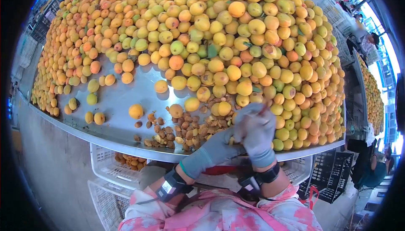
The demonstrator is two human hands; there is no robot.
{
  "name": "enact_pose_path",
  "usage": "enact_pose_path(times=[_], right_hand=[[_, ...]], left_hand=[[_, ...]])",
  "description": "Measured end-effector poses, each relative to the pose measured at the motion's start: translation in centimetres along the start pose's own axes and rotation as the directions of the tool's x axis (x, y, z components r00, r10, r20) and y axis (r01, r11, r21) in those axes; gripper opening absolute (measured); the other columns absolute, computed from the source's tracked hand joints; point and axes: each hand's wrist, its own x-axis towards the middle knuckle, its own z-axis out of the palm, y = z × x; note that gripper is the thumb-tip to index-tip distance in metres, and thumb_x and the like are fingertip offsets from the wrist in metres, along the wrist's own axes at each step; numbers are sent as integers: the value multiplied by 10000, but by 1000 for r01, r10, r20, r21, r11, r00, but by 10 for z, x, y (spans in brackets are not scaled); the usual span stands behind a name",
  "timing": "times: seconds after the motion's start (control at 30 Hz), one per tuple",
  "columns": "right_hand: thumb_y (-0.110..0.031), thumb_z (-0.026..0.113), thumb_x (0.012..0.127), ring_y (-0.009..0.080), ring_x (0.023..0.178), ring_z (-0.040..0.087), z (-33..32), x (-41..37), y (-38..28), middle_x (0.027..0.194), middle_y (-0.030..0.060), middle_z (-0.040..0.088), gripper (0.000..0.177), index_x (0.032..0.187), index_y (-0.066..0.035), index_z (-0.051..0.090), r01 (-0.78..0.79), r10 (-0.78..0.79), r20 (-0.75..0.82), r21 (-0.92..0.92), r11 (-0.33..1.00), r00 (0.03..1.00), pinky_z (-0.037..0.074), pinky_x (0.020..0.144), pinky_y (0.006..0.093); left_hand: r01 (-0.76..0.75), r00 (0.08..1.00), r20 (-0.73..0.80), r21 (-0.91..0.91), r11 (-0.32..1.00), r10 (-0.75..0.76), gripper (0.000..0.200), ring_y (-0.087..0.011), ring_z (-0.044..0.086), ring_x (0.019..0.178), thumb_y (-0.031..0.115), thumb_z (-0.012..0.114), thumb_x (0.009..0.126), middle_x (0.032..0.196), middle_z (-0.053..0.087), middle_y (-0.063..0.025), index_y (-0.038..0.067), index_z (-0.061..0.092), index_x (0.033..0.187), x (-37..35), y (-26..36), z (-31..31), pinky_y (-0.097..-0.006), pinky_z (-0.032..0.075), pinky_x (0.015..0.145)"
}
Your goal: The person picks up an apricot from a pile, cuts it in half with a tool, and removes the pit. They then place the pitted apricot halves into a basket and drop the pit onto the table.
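My left hand, in a grey glove with a teal cuff, reaches in over the front edge of a metal table. Its fingers curl closed beside my right hand, and a small yellowish bit shows at them; the rest is hidden. My right hand, also gloved, is closed just above and to the right, blurred by motion. What it grips cannot be made out. Around both hands lie apricots, yellow to orange. Left of them is a pile of brown apricot pits.
A big heap of apricots covers most of the table. White crates stand under its front edge, one with apricot pieces inside. A black crate is at the right. Other people are near another fruit-covered table.
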Motion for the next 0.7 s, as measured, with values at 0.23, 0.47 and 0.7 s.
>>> enact_pose_path(times=[0.23, 0.47, 0.7], right_hand=[[-159, 541, 847, 84, 467, 495, -14, 9, -6, 608, 35, 570, 169, 790, -8, 591, -339, 183, 345, 472, 814, 921, 359, 441, 206], [-426, 371, 995, 117, 325, 273, -15, 19, 12, 477, -26, 277, 402, 799, -91, 477, -341, 142, 310, 873, 349, 940, 236, 314, 255], [-444, 376, 988, 127, 340, 308, -6, 12, -2, 493, -14, 322, 402, 809, -102, 490, -276, 370, 49, 758, 591, 928, 254, 326, 257]], left_hand=[[108, 987, 130, -146, 983, -89, 426, -223, 639, 897, 334, 709, 818, 1020, 670, -103, 74, 610, 1141, -3, 20, -6, -340, 493, 821], [393, 895, 373, -397, 829, -245, 456, -144, 603, 833, 333, 681, 858, 1004, 644, -88, 5, 570, 1156, -5, 53, -25, -305, 490, 756], [178, 982, 109, -294, 939, -152, 413, -102, 555, 693, 395, 632, 888, 756, 580, -32, 14, 617, 1047, -3, 43, -14, -261, 455, 647]])
